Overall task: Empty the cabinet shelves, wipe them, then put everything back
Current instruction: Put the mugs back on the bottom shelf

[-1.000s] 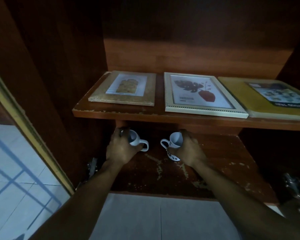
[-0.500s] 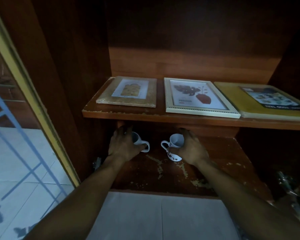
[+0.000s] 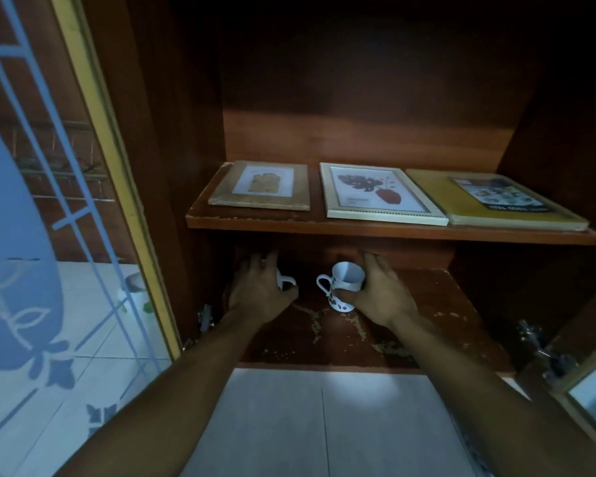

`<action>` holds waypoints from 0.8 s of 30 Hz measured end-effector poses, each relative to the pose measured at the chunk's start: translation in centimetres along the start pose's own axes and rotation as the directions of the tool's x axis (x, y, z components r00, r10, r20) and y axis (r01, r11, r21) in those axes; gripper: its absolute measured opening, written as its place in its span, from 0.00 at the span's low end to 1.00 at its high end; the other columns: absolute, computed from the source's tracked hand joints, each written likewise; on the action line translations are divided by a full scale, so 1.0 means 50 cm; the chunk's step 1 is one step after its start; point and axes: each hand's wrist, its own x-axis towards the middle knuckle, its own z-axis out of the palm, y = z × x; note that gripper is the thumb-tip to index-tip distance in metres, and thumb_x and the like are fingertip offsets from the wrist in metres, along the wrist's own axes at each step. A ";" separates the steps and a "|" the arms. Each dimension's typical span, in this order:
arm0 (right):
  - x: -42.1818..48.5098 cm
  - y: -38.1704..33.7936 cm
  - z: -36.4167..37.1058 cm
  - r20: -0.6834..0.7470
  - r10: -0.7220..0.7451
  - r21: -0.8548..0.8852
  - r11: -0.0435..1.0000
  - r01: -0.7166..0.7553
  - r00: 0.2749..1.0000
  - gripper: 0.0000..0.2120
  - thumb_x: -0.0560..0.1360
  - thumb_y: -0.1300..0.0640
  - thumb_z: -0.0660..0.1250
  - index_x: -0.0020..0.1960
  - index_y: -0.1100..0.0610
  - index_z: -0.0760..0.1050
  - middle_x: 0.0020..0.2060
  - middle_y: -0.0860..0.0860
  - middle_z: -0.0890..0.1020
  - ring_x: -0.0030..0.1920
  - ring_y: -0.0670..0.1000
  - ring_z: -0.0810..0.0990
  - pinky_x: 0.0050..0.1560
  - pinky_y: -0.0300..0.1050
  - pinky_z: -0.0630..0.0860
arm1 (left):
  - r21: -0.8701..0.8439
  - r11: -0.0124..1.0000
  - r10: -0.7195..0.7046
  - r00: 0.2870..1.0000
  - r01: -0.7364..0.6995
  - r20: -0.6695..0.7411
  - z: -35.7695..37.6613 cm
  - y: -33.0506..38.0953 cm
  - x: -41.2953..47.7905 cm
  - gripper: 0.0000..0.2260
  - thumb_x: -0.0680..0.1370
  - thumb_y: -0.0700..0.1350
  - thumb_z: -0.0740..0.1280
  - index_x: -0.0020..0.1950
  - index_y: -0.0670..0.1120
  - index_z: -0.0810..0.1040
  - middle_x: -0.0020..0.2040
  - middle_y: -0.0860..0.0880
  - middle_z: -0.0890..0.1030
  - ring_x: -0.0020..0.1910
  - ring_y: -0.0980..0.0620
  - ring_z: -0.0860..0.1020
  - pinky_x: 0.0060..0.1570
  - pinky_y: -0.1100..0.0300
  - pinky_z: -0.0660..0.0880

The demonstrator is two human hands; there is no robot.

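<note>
**Two cups held on the lower shelf**

Reaching with both arms into the open wooden cabinet [image 3: 358, 115], down to the lower shelf [image 3: 434, 318]. Gripping with the left hand [image 3: 258, 290] a white cup [image 3: 285, 281] near the back left corner of this shelf. Fingers curled over the top, so only the handle and a small part of the wall in sight, handle pointing to the right. Gripping with the right hand [image 3: 379, 294] a spotted cup [image 3: 344, 282] near the middle of the back edge, fingers round its right side, handle pointing left toward the other cup. Tilted a little, mouth turned toward the camera. Not possible to tell if its base touches the shelf. Near each other, these two cups, but apart.

On the upper shelf [image 3: 358, 229], lying flat in one row: a wooden frame [image 3: 260, 191] at the left end, a white frame [image 3: 379, 194] with a leaf picture in the middle, a yellow book [image 3: 437, 191] at the right end. Chipped varnish toward the front edge of the lower shelf. At the left, an open glass door [image 3: 49, 235] with a yellow border and a blue pattern. Below, pale floor tiles [image 3: 324, 425].
</note>
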 end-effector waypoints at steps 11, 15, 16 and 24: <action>-0.121 -0.010 -0.057 0.022 -0.104 -0.109 0.988 0.105 0.994 0.44 0.70 0.43 0.74 0.78 0.53 0.55 0.76 0.53 0.61 0.73 0.56 0.63 0.68 0.48 0.64 | 0.127 0.963 0.249 0.964 -0.237 -0.095 -0.043 0.080 -0.110 0.31 0.71 0.53 0.72 0.72 0.44 0.71 0.69 0.40 0.72 0.67 0.38 0.71 0.64 0.46 0.69; -0.169 -0.012 -0.069 0.000 -0.189 -0.180 0.966 0.186 0.982 0.45 0.69 0.42 0.73 0.78 0.53 0.55 0.76 0.52 0.60 0.74 0.56 0.61 0.72 0.49 0.59 | 0.214 0.924 0.344 0.934 -0.318 -0.098 -0.067 0.102 -0.165 0.31 0.69 0.51 0.73 0.70 0.42 0.73 0.68 0.37 0.73 0.68 0.33 0.69 0.65 0.41 0.66; -0.184 -0.016 -0.074 0.008 -0.199 -0.200 0.960 0.196 0.980 0.45 0.70 0.42 0.72 0.78 0.53 0.53 0.77 0.52 0.58 0.75 0.55 0.58 0.73 0.49 0.56 | 0.235 0.914 0.359 0.929 -0.330 -0.091 -0.075 0.107 -0.178 0.31 0.70 0.51 0.73 0.70 0.42 0.72 0.69 0.37 0.71 0.69 0.33 0.67 0.67 0.40 0.64; -0.284 -0.067 -0.098 0.050 -0.191 -0.304 0.932 0.198 0.980 0.45 0.73 0.39 0.67 0.79 0.48 0.43 0.79 0.52 0.47 0.78 0.56 0.47 0.76 0.55 0.46 | 0.332 0.875 0.398 0.914 -0.352 -0.081 -0.129 0.111 -0.268 0.31 0.71 0.55 0.70 0.72 0.46 0.70 0.72 0.38 0.68 0.73 0.33 0.62 0.70 0.35 0.57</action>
